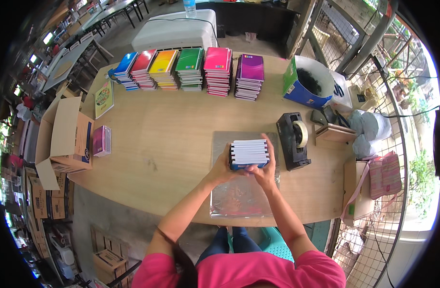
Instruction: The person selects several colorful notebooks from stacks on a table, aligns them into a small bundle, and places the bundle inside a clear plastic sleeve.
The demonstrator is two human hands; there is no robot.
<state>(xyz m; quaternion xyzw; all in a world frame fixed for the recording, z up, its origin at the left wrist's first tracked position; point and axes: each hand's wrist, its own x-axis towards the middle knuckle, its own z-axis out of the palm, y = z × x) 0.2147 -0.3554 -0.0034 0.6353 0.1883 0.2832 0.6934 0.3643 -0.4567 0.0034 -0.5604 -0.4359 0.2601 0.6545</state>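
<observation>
I've got a small stack of notebooks (249, 152) clamped between both hands: my left hand (223, 165) grips its left end, my right hand (263, 169) wraps the right end and near edge. It sits over a clear plastic sheet (239, 197) on the pale wooden table (172, 144). At three o'clock, just beside the stack, a black tape dispenser (294, 139). At twelve o'clock, a row of coloured notebook piles (191, 69). At nine o'clock, an open cardboard box (66, 137). Wire fencing (373, 86) at two o'clock; concrete floor (114, 221) below.
</observation>
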